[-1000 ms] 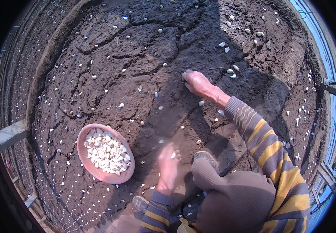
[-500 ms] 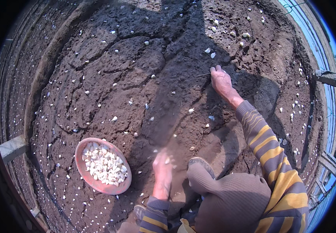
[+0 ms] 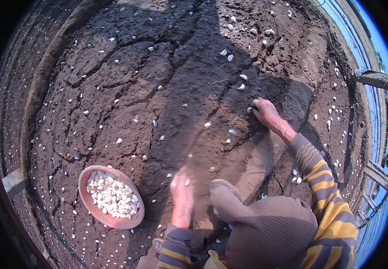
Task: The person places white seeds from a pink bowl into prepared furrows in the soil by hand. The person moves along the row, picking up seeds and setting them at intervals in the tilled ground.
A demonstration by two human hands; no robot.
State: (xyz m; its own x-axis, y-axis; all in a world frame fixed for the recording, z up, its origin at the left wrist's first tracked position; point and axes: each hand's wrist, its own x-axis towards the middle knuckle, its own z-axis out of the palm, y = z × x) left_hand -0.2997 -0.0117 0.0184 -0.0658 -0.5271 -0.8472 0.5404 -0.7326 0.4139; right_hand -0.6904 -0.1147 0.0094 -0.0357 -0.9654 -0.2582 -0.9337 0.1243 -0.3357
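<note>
1 clove [image 3: 249, 109], held at fingers [image 3: 256, 103] of right hand [image 3: 269, 114], brown soil [image 3: 127, 112]

On my feed the soil [image 3: 194, 89] looks matt, rough and cracked. The bowl [image 3: 93, 205] seems dull, scuffed plastic; the garlic cloves [image 3: 113, 195] in it look smooth. I see soft knit cloth in the striped sleeve [image 3: 333, 219], ribbed brown fabric [image 3: 270, 228] beside it, and a coarse, lustreless post [image 3: 377, 80].

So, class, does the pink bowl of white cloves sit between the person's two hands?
No, the pink bowl sits on the soil, left of both the left hand and the right hand.
</note>
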